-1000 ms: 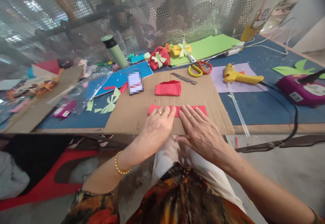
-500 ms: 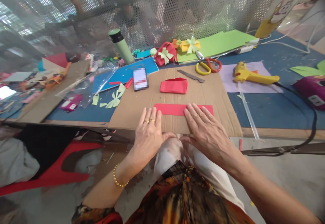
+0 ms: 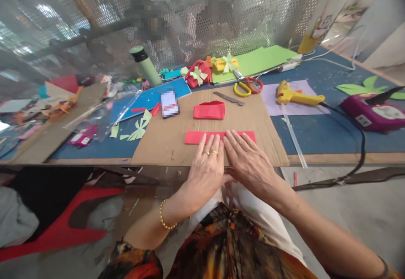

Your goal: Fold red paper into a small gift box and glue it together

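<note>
The left hand (image 3: 207, 167) is being laid back over the middle of the red paper strip (image 3: 193, 138), having been held just off its left end half a second ago. The right hand (image 3: 251, 163) is still being kept flat on the strip's right half. Both hands are being held palm down, fingers straight and close together, with nothing being gripped. Pressure is apparently being brought to the strip's centre, while its left end is being left uncovered.

Under the fingers, much of the strip is being hidden; whether a fold is being pressed there cannot be told. Whether the thumbs are touching is also being left unclear. Just beyond the fingertips, on the cardboard sheet (image 3: 158, 144), a folded red paper piece (image 3: 209, 111) is being shown, but its inside is not being revealed. Beyond the left hand, the screen of the phone (image 3: 170, 103) is being masked by pixelation. Well to the right of the right hand, the purple box (image 3: 375, 112) on the blue counter (image 3: 325, 137) is being cut off by the frame. Farthest from the hands, shapes behind the perforated screen (image 3: 186, 44) are being blurred.
</note>
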Demonstrator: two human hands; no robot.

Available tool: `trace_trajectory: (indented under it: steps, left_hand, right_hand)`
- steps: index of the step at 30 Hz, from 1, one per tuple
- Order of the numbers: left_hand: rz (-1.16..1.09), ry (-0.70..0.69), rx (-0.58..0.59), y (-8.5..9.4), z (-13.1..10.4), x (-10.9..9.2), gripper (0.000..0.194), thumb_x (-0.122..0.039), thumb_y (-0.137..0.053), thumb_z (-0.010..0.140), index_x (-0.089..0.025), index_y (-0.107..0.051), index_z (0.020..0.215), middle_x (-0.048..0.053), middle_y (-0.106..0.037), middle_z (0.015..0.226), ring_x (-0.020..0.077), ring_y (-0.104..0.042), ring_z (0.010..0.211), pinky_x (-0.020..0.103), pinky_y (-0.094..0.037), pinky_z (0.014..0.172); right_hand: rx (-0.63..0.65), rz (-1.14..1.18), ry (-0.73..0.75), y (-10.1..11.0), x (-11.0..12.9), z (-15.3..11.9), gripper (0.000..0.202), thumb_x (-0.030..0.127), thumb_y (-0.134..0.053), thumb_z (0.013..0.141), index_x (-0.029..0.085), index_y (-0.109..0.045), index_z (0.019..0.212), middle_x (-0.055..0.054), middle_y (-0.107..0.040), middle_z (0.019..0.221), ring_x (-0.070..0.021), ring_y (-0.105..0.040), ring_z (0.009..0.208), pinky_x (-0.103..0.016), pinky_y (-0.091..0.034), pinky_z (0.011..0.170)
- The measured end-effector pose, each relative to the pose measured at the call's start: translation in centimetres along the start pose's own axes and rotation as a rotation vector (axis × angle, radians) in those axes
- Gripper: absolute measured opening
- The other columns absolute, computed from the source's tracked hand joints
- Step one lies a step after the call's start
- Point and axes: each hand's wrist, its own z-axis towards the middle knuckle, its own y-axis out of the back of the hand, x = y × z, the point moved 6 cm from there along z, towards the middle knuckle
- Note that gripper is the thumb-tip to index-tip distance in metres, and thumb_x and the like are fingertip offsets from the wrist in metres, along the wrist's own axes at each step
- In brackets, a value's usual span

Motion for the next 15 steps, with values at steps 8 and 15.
trace_trajectory:
  steps: [8,15]
  left_hand:
    - [0.066,0.143,-0.037,-0.4,-2.8,2.7,0.099,-0.069,-0.072,0.087,0.008,-0.053,0.146,0.037,-0.055,0.151,0.0463,-0.052,0.147,0.064,-0.037,0.126]
    - [0.091,0.138,-0.051,-1.0,-3.4,3.4,0.1,-0.063,-0.081,0.082,0.01,-0.053,0.145,0.04,-0.056,0.148,0.051,-0.053,0.143,0.07,-0.038,0.123]
  right_hand:
    - [-0.031,0.048,0.007,0.1,-0.1,0.0,0.072,0.035,-0.076,0.093,-0.009,-0.055,0.146,-0.035,-0.056,0.151,-0.0434,-0.056,0.144,-0.055,-0.05,0.119]
    - [0.012,0.038,0.014,0.3,-0.3,0.0,0.08,0.039,-0.082,0.087,-0.008,-0.055,0.146,-0.034,-0.056,0.153,-0.0443,-0.056,0.144,-0.056,-0.049,0.119]
